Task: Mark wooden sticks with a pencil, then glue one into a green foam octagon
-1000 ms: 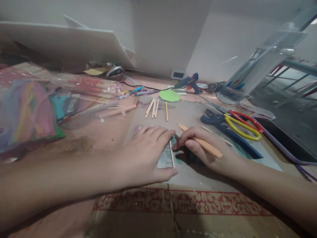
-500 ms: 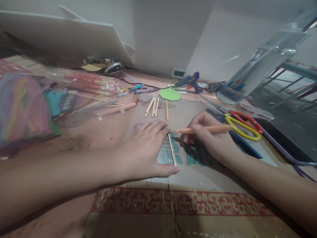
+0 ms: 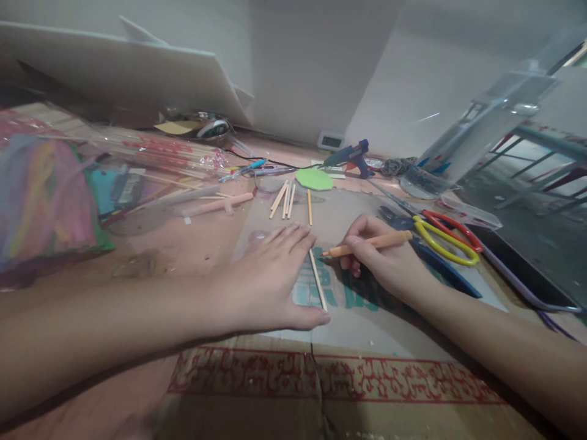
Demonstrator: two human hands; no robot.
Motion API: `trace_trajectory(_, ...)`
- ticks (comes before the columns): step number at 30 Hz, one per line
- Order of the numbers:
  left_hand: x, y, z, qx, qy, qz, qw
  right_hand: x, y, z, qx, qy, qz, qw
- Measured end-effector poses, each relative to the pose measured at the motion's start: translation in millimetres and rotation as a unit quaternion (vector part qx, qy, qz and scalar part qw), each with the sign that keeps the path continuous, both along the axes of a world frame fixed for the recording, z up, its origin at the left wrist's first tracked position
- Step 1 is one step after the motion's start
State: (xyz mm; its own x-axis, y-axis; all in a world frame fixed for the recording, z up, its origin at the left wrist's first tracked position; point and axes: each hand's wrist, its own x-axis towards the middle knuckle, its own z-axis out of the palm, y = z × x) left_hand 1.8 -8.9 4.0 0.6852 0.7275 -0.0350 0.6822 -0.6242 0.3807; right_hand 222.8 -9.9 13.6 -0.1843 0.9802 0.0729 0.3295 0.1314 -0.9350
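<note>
My left hand (image 3: 279,275) lies over the board with its fingers spread, the thumb at the near end of a thin pale stick (image 3: 318,281) and the fingertips at its far end. My right hand (image 3: 376,244) is closed around an orange marker (image 3: 380,242), whose tip points left just beside the stick's upper part. Beyond my hands lie several short sticks (image 3: 284,201) in a loose group, a single yellowish stick (image 3: 309,208) and a light green paper shape (image 3: 314,179).
A blue glue gun (image 3: 351,156) lies at the back. Scissors with red and yellow handles (image 3: 447,241), a phone (image 3: 523,266) and a clear bottle (image 3: 468,134) stand or lie on the right. Bagged colourful strips (image 3: 50,189) and wrapped skewers (image 3: 160,150) are on the left.
My right hand has shifted slightly left and down with the marker, its tip now lower and nearer the stick. My left hand stays on the stick.
</note>
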Motion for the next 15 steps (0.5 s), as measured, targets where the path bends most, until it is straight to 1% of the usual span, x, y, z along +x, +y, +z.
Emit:
trace_trajectory(5,-0.2,-1.5,0.1,0.001,0.019,0.027,0.999,-0.4,0.4,0.2,-0.001,0.0,-0.002,1.0)
trace_trajectory(12,-2.1,-3.6,2.7,0.075,0.055,0.015,0.996,0.8,0.3,-1.1,0.003,0.026,-0.005,1.0)
trace_trajectory(15,-2.8,-3.6,2.8,0.074,0.06,0.017,0.995,3.5,-4.6,-3.0,0.006,0.073,0.032,0.997)
